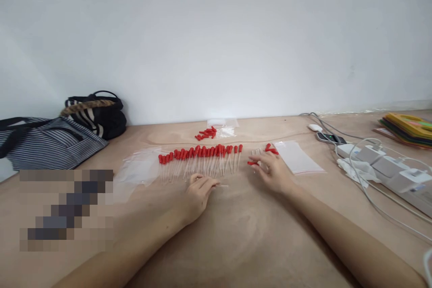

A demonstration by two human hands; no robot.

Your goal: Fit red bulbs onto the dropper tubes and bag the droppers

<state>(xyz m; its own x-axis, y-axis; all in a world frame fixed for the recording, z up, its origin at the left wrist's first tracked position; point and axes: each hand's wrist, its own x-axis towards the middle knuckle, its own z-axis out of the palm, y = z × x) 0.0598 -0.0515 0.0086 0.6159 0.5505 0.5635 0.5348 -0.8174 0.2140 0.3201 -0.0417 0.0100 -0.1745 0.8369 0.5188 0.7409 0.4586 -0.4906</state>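
My left hand is closed, its fingertips pinching a thin clear dropper tube that points right. My right hand pinches a red rubber bulb between thumb and fingers. Beyond my left hand lies a long row of clear droppers topped with red bulbs. Just past my right fingers are a few short clear tubes and several loose red bulbs. Farther back, more red bulbs lie in a small pile by a clear plastic bag.
Clear plastic bags lie left of the droppers, and a zip bag lies right. A power strip with white chargers, cables and a small black device occupy the right. Striped bags stand at left. A pixelated patch hides part of the table.
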